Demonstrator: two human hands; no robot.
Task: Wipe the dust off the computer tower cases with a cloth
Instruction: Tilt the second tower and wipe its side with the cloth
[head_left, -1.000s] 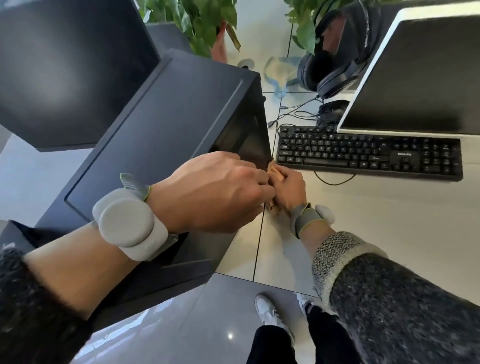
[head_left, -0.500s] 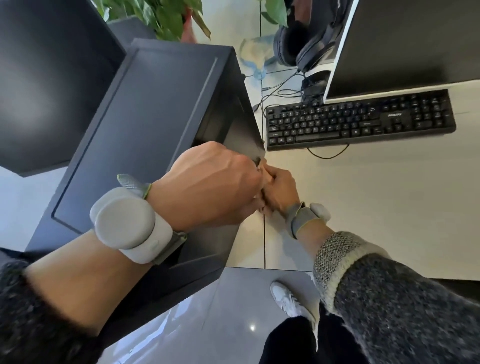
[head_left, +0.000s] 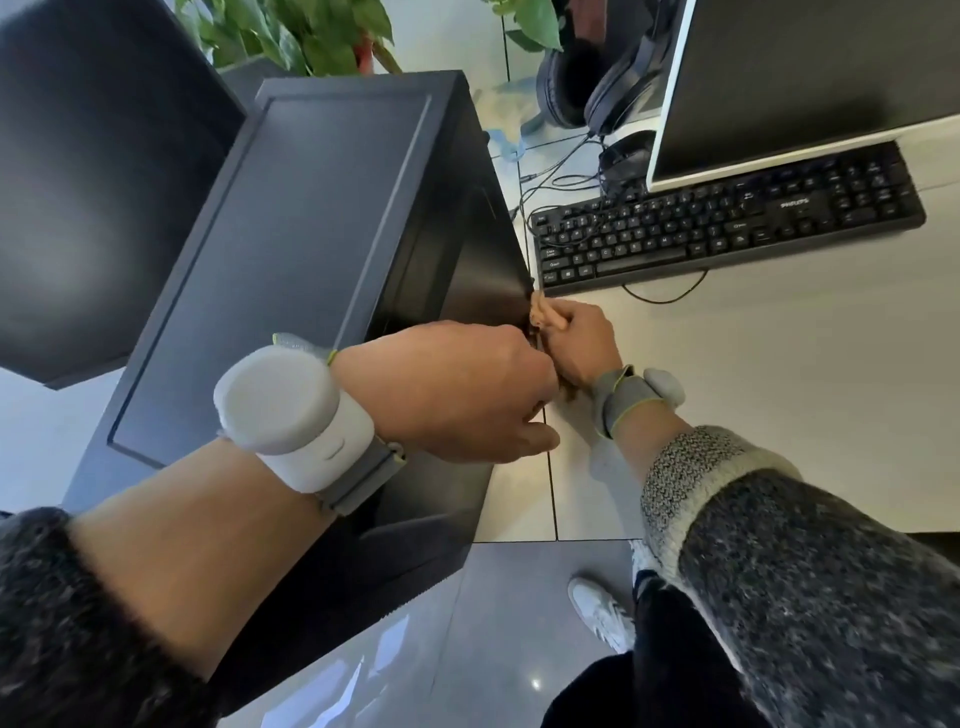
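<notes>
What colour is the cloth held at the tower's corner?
Tan or light brown; only a bit of the cloth shows, head view.

Pale two-panel desk (head_left: 779, 415) is standing over glossy grey floor tiles (head_left: 483, 623), which are reflecting a small ceiling light glint (head_left: 535, 684), leafy green plants (head_left: 301, 31) crowding behind.

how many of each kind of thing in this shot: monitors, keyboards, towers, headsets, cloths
monitor: 2
computer tower case: 1
keyboard: 1
headset: 1
cloth: 1
total: 6
</notes>
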